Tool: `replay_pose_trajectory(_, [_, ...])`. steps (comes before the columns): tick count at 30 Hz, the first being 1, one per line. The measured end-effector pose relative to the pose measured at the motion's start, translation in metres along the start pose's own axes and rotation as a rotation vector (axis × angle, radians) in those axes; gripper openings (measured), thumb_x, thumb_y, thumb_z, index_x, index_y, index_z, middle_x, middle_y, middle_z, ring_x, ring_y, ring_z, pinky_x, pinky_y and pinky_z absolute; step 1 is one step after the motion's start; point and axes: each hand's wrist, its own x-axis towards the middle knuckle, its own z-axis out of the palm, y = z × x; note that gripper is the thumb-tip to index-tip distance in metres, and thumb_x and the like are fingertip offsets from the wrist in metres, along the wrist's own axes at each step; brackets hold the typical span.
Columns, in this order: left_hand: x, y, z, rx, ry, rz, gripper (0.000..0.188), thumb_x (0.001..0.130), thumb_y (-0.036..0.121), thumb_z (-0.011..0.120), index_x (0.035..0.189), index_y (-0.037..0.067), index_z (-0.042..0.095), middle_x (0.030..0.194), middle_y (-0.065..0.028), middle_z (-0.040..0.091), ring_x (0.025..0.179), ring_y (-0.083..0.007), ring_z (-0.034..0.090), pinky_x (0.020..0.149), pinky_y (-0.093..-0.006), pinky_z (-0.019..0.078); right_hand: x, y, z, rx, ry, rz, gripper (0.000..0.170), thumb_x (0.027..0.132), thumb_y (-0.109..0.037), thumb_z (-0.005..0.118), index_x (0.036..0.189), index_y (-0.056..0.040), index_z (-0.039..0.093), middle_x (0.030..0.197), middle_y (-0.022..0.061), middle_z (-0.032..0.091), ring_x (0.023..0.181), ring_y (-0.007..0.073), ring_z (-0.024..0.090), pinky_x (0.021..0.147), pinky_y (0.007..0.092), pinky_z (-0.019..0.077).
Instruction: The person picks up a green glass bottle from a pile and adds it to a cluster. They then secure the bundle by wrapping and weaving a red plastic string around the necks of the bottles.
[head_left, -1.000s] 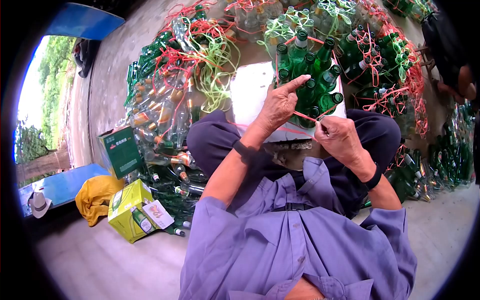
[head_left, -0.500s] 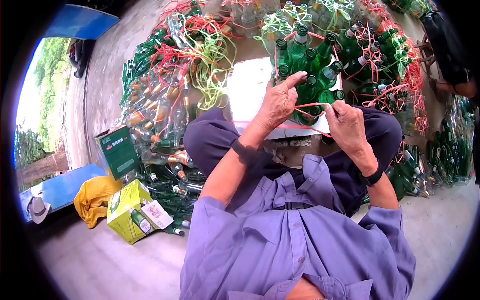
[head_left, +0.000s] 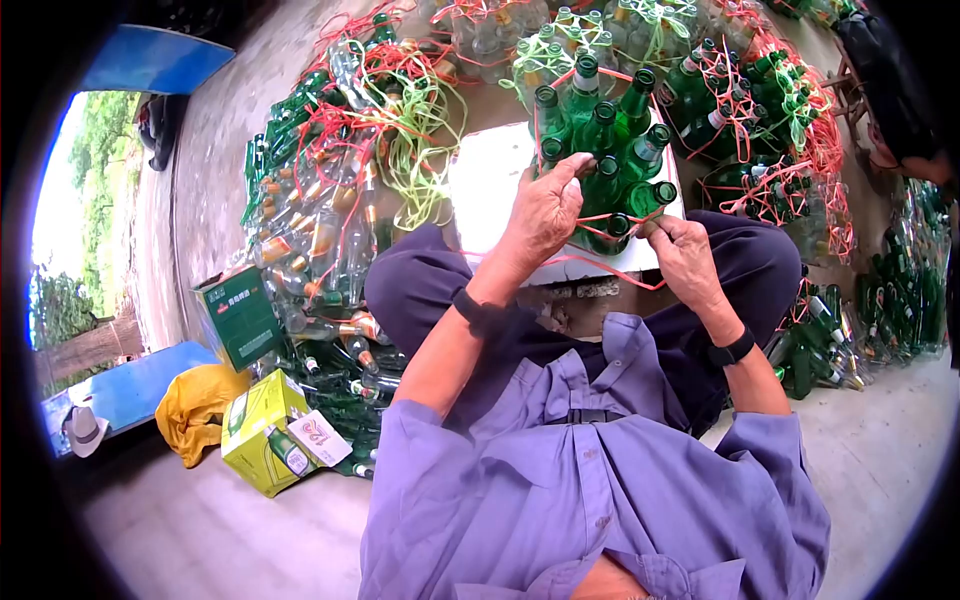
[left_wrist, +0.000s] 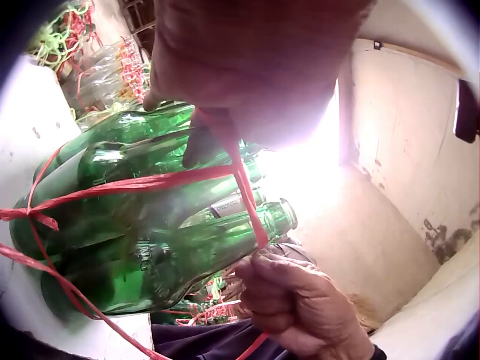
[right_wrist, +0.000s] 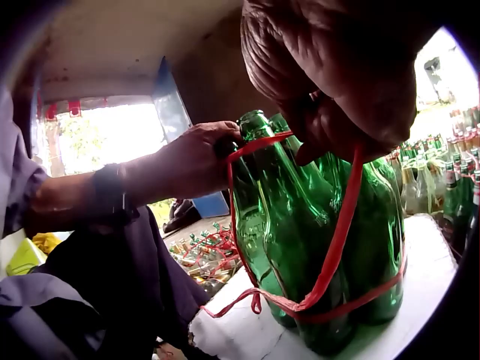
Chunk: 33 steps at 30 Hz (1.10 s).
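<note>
Several green bottles [head_left: 642, 155] stand bunched on a white board [head_left: 490, 185], with red strip [left_wrist: 142, 184] around their bodies. In the head view my left hand [head_left: 545, 212] is at the near left bottle necks, its fingers bent around the strip where it crosses them. My right hand [head_left: 690, 262], at the near right corner, pinches the strip between thumb and fingers beside a bottle neck. The right wrist view shows the strip [right_wrist: 337, 247] running from the right hand down to the lower band. My left palm hides some necks in the left wrist view.
Bottles bundled in red and green strip [head_left: 735, 120] lie beyond and right of the board. Clear bottles [head_left: 325, 235] and tangled strip [head_left: 425, 150] are at left, near a green box [head_left: 240, 315], a yellow-green carton [head_left: 265, 435] and a yellow cloth [head_left: 200, 400].
The right hand first lifts the strip up from the near edge, then comes down slightly beside the near right bottle. The left hand stays by the necks, its pointing finger now more bent.
</note>
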Motion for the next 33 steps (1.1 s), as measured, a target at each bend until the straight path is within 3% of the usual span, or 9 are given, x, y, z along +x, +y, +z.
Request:
replay_pose_trajectory(2, [-0.002,0.005,-0.002,0.535,0.053,0.133,0.030,0.096,0.007,0.054,0.123,-0.001,0.063,0.107,-0.0127,0.073,0.106,-0.0294,0.067,0.109,-0.0499,0.0380,0.003,0.003,-0.002,0.101,-0.054,0.130,0.021,0.092,-0.011,0.057,0.089,0.0007,0.075,0.058,0.0061,0.056,0.052,0.0117,0.048,0.053,0.0295,0.0386])
replay_pose_trajectory(5, [-0.003,0.025,0.003,0.821,0.196,0.385,0.026,0.087,0.005,0.065,0.113,0.002,0.066,0.092,-0.0092,0.072,0.092,-0.0280,0.067,0.103,-0.0540,0.0380,0.009,0.011,-0.001,0.219,-0.099,0.312,0.021,0.087,-0.016,0.064,0.079,-0.0012,0.076,0.057,-0.0016,0.056,0.053,0.0083,0.044,0.052,0.0260,0.0340])
replay_pose_trajectory(6, [-0.006,0.042,0.003,0.903,0.218,0.532,0.031,0.080,0.002,0.068,0.110,0.004,0.067,0.088,-0.0088,0.070,0.086,-0.0255,0.066,0.093,-0.0478,0.0434,0.011,0.010,-0.002,0.213,-0.125,0.347,0.022,0.086,-0.017,0.065,0.078,-0.0006,0.076,0.057,-0.0019,0.056,0.054,0.0080,0.044,0.053,0.0266,0.0346])
replay_pose_trajectory(11, [0.000,0.045,0.010,0.720,-0.124,0.532,0.039,0.078,0.000,0.063,0.117,0.004,0.065,0.087,-0.0094,0.068,0.082,-0.0275,0.064,0.080,-0.0380,0.0466,0.015,0.024,0.011,0.295,-0.137,0.359,0.026,0.087,-0.019,0.066,0.068,-0.0018,0.069,0.061,-0.0043,0.052,0.057,0.0053,0.041,0.053,0.0258,0.0306])
replay_pose_trajectory(17, [0.031,0.053,0.005,0.562,-0.590,0.070,0.063,0.083,0.006,0.049,0.145,0.011,0.045,0.109,-0.0101,0.073,0.084,-0.0358,0.067,0.078,-0.0450,0.0525,0.016,0.049,0.029,0.210,-0.043,0.371,0.028,0.090,-0.023,0.070,0.073,-0.0007,0.071,0.061,0.0046,0.066,0.056,0.0101,0.058,0.053,0.0308,0.0446])
replay_pose_trajectory(21, [0.045,0.044,0.004,0.586,-0.716,0.027,0.065,0.083,0.007,0.045,0.147,0.010,0.040,0.116,-0.0087,0.073,0.084,-0.0389,0.068,0.078,-0.0461,0.0544,0.022,0.083,0.034,-0.404,-0.158,-0.104,0.003,0.083,-0.012,0.068,0.085,-0.0111,0.070,0.065,0.0053,0.068,0.056,0.0183,0.067,0.051,0.0334,0.0515])
replay_pose_trajectory(25, [0.045,0.044,0.004,0.593,-0.686,0.111,0.057,0.086,0.007,0.049,0.142,0.008,0.042,0.115,-0.0106,0.073,0.084,-0.0394,0.068,0.077,-0.0469,0.0543,0.018,0.067,0.031,-0.804,-0.137,-0.231,0.012,0.081,-0.010,0.066,0.092,-0.0137,0.069,0.066,0.0043,0.067,0.058,0.0204,0.069,0.051,0.0336,0.0534])
replay_pose_trajectory(31, [0.044,0.071,0.010,0.951,-0.823,0.127,0.044,0.089,0.008,0.057,0.132,0.005,0.046,0.096,-0.0095,0.074,0.089,-0.0318,0.070,0.087,-0.0483,0.0467,0.017,0.069,0.032,-0.503,-0.196,-0.121,0.003,0.086,-0.011,0.067,0.088,-0.0107,0.069,0.066,0.0054,0.068,0.059,0.0167,0.068,0.052,0.0327,0.0521])
replay_pose_trajectory(33, [0.042,0.079,0.013,1.035,-0.822,0.186,0.042,0.090,0.008,0.056,0.131,0.004,0.047,0.091,-0.0089,0.073,0.087,-0.0301,0.070,0.089,-0.0498,0.0436,0.014,0.043,0.027,0.253,-0.112,0.345,0.023,0.091,-0.022,0.071,0.076,-0.0047,0.070,0.063,0.0055,0.066,0.055,0.0116,0.062,0.052,0.0302,0.0469])
